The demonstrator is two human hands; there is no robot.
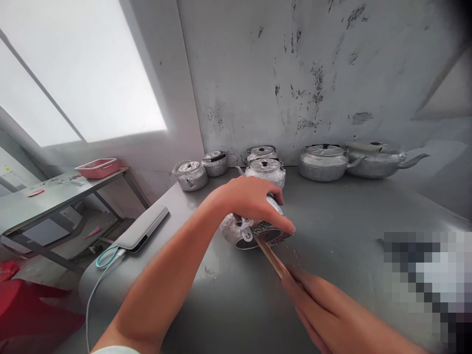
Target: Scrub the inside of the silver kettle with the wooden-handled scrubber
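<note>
A small silver metal kettle (229, 231) lies tilted on the grey table, its open mouth facing me. My left hand (254, 199) is curved over its top and side, thumb along the rim, gripping it. Close to that thumb, a metal handle bracket (246, 231) shows on the kettle. In my right hand (304, 287) is a thin wooden stick (273, 258), held in closed fingers. The stick's far end reaches into the kettle's mouth, where a dark, textured strip shows; I cannot tell what is on that end.
Several lidded silver kettles (324, 163) stand along the wall at the table's back. A grey power bank (143, 228) with a cable lies at the left edge. A pink basket (98, 168) sits on another table; a red stool (33, 309) is below left. A blurred patch covers the right side.
</note>
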